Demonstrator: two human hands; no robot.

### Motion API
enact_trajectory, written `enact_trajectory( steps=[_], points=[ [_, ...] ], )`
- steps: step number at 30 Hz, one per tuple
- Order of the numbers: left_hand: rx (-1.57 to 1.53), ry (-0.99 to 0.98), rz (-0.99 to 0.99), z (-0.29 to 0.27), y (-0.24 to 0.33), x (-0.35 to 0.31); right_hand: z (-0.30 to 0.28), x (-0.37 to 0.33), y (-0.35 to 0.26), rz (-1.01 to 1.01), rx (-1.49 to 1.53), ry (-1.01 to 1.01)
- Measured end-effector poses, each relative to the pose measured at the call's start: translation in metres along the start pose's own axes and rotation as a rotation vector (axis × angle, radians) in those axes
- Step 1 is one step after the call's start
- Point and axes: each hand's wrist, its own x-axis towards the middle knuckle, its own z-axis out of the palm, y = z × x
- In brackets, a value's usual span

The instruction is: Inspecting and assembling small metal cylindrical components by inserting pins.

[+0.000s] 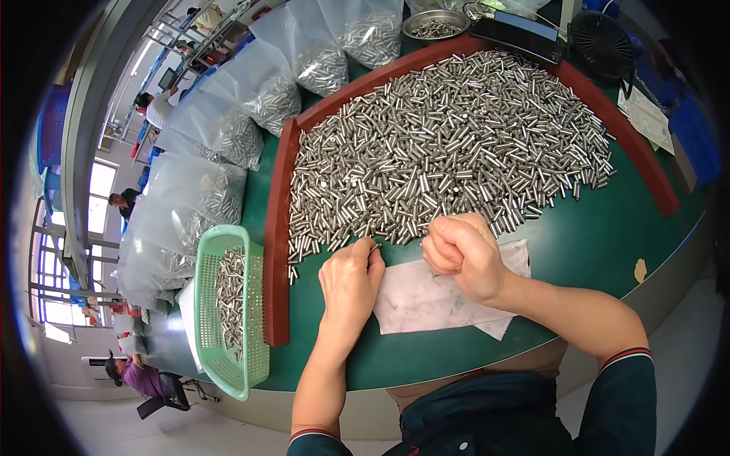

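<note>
A broad heap of short, shiny metal pins (449, 137) covers the green table (319, 357) in front of me. At the heap's near edge, my left hand (350, 277) is closed, thumb against curled fingers, with what looks like a metal pin at the fingertips. My right hand (464, 254) is curled into a fist above a stained white cloth (418, 300); whatever it holds is hidden inside the fingers. The cloth lies flat between and below the hands.
Dark red rails (278, 251) border the heap. A green plastic basket (257, 357) holding pins stands left of them. Clear bags of pins (228, 137) line the far left. Beyond the rail are a metal bowl (435, 34), a phone (517, 38) and a black fan (601, 45).
</note>
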Motion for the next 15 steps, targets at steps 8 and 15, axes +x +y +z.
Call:
enact_trajectory(
  steps=[8,15],
  points=[
    [-0.485,-0.31,-0.016,-0.011,0.028,-0.011,-0.004,0.001,0.001,-0.001,0.018,-0.001],
    [-0.5,-0.371,-0.085,-0.007,0.028,-0.01,-0.007,-0.003,-0.001,-0.008,0.05,-0.014]
  ],
)
